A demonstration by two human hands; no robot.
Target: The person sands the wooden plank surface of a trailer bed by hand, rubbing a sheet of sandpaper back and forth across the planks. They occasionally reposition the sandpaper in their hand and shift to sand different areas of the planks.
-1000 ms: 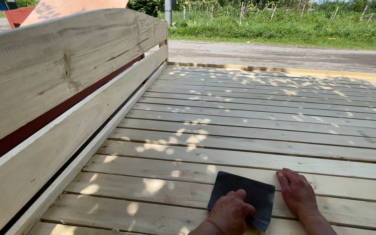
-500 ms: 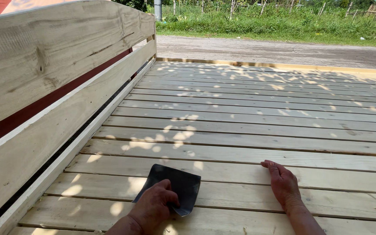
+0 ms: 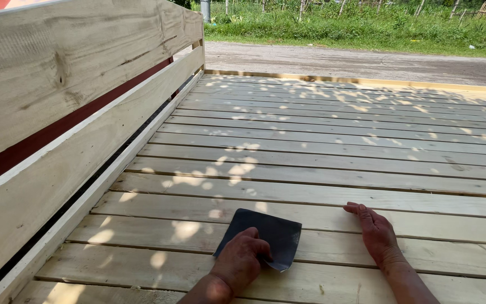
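left hand (image 3: 242,263) presses a dark sandpaper sheet (image 3: 268,233) on the near deck boards (image 3: 322,163), fingers curled over it. right hand (image 3: 377,232) lies flat, fingers spread, holding nothing.

My left hand (image 3: 242,260) presses down with fingers curled, while my right hand (image 3: 376,232) lies flat, palm down, fingers extended forward.

Left hand (image 3: 242,260) with the dark sanding sheet (image 3: 265,236) moved: a second ago it sat close beside the right hand (image 3: 375,231), half a second ago it had slid far left along the near boards, now it's come partway back right. Gap between the hands is narrower than half a second ago but wider than at the start. Sheet now lies across the seam between two planks of the deck (image 3: 333,163). Right hand sits slightly farther right in view.
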